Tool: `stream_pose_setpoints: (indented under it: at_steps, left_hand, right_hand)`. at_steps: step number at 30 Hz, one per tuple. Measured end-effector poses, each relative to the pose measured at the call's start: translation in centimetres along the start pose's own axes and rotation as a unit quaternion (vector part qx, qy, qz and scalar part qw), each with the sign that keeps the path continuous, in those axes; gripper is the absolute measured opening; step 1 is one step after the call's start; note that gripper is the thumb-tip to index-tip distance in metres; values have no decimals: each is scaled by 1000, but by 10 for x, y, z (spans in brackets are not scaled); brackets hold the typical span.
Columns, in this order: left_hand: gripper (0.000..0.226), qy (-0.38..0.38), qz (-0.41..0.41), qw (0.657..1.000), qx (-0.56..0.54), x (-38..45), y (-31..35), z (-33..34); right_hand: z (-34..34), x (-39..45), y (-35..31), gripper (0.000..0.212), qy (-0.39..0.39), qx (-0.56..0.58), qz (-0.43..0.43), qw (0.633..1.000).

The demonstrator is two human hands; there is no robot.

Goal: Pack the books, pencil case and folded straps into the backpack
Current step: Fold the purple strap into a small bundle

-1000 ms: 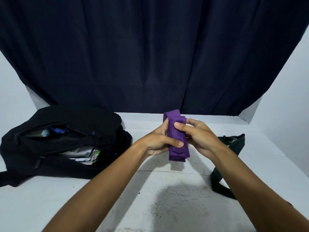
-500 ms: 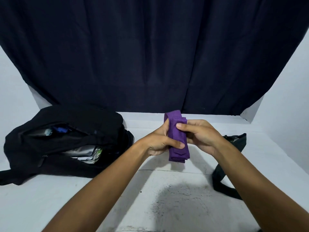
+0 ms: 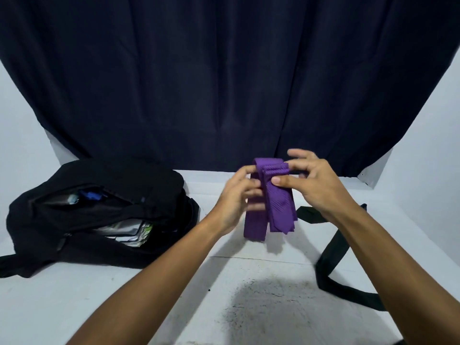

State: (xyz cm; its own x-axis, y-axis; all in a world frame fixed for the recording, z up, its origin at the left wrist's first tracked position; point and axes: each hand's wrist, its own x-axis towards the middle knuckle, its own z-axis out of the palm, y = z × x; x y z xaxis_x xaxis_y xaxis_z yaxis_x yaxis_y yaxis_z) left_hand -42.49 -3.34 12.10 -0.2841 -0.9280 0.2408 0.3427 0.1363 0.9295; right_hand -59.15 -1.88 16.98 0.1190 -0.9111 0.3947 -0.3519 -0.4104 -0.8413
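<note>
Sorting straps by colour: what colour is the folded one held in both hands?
Purple, the folded strap; the head view shows it clearly.

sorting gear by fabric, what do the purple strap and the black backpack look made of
Purple strap: looks like woven webbing or ribbed fabric, matte; fine diagonal ribs show and it folds flat in layers. Black backpack: soft matte cloth, likely synthetic; it slumps and creases with no sheen. Exact fibre cannot be told.

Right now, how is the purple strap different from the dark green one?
The purple strap is folded into layers and held up by the left hand and right hand; the dark green strap lies unfolded on the white table, untouched. Both are flat fabric bands outside the backpack.
</note>
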Motion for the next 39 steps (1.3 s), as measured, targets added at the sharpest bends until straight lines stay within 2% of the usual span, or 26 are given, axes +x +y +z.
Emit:
stream_pose_setpoints:
  at_steps: [2, 3, 4, 5, 7, 9, 11, 13, 16, 18, 22, 28, 30, 33, 35, 36, 39]
  left_hand:
    - [13, 174, 134, 975, 47, 9, 1, -1]
    - [8, 215, 195, 955, 70, 14, 4, -3]
    - [8, 220, 231, 944, 87, 20, 9, -5]
    - [13, 190, 233, 949, 97, 25, 15, -6]
    - [33, 81, 148, 983, 72, 32, 25, -3]
    - [54, 5, 36, 999, 22, 34, 25, 5]
    - [66, -29, -24, 998, -48, 33, 14, 11]
    - [68, -55, -52, 993, -95, 30, 5, 13]
    - [67, -73, -86, 989, -99, 25, 5, 15]
    - [62, -70, -94, 990, -79, 23, 10, 17]
    - [37, -71, -88, 993, -17, 19, 11, 20]
    - [37, -59, -102, 993, -4, 17, 2, 22]
    - [34, -49, -102, 993, -17, 16, 0, 22]
    - [33, -39, -96, 994, -22, 17, -1, 21]
    - [37, -42, -95, 995, -15, 17, -2, 21]
    - [39, -46, -94, 994, -11, 17, -2, 21]
    - [37, -53, -86, 995, 1, 17, -4, 23]
  right_hand:
    - [-6, 2, -5, 19, -8, -12, -24, 1000]
    - [-9, 2, -8, 17, -12, -9, -33, 999]
    - [-10, 2, -11, 17, -17, 6, -40, 999]
    - [-11, 3, -13, 19, -20, 31, -40, 999]
    - [-10, 7, -16, 26, -26, 116, -22, 993]
    - [-10, 13, -17, 27, -31, 214, 7, 976]
    - [-9, 18, -16, 19, -19, 254, 43, 966]
    - [-8, 22, -13, 13, -2, 255, 79, 964]
    - [-5, 24, -6, 16, 9, 257, 111, 960]
    - [-3, 24, -4, 18, 16, 247, 120, 961]
    - [0, 25, -2, 12, 24, 191, 124, 973]
    - [0, 27, 1, 3, 7, 129, 132, 983]
    - [4, 26, 3, 12, 55, 117, 112, 985]
    - [7, 23, 9, 47, 102, 142, 128, 976]
    - [5, 21, 10, 57, 59, 168, 186, 966]
    - [3, 19, 10, 55, 27, 182, 207, 961]
    - [1, 18, 13, 33, -11, 212, 201, 956]
